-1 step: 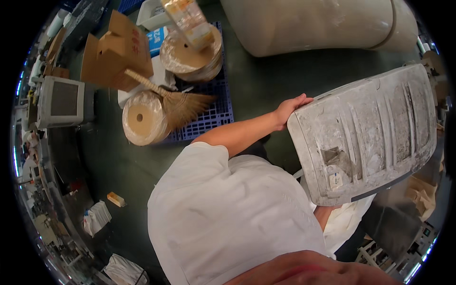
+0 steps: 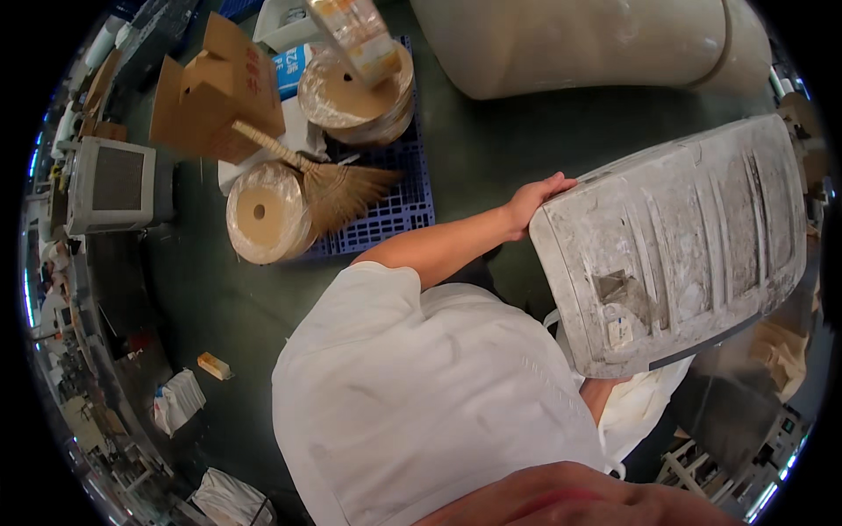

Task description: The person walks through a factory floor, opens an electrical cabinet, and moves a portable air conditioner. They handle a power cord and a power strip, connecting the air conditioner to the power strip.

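A large grey-white plastic tub (image 2: 680, 254), scuffed and smeared with dirt, is tilted on my right with its ribbed face toward me. My left hand (image 2: 533, 203) grips its upper left corner, thumb along the edge and the other fingers hidden behind it. At the lower edge, my right hand (image 2: 607, 384) reaches under the tub; only the part by the wrist shows, and its fingers are out of sight. A small label and a dark torn patch mark the ribbed face near its lower left corner.
On a blue pallet (image 2: 403, 206) stand wrapped rolls (image 2: 263, 213), a straw broom (image 2: 346, 188) and an open carton (image 2: 219, 105). A big beige container (image 2: 570, 44) lies beyond. Left are a grey machine (image 2: 110, 186), a white bundle (image 2: 180, 403) and a small orange-white packet (image 2: 215, 366) on the floor.
The view has shifted very slightly, so the pallet and its rolls sit a little higher. Both hands stay on the tub, which has hardly moved.
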A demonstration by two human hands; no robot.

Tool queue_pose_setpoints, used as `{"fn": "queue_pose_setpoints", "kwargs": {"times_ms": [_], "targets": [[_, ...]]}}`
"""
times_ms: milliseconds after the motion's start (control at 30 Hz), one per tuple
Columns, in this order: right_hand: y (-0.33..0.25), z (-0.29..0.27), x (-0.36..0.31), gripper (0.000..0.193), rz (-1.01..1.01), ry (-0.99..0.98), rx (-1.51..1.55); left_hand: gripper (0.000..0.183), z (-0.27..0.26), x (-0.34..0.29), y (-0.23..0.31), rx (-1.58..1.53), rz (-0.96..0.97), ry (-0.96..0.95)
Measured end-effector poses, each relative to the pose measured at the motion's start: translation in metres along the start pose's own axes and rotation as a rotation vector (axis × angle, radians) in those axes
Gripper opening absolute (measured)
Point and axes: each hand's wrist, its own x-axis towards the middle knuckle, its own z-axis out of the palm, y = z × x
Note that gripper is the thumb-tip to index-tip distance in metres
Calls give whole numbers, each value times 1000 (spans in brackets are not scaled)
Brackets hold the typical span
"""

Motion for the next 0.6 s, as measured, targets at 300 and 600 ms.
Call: {"fn": "queue_pose_setpoints", "kwargs": {"times_ms": [300,600], "targets": [[296,-438,-574,58,-28,56,-50,64,-142,-749,-258,-105,133,-107],[512,-590,-995,58,-137,189,-121,46,-260,-1208,-257,-162,63,-65]]}}
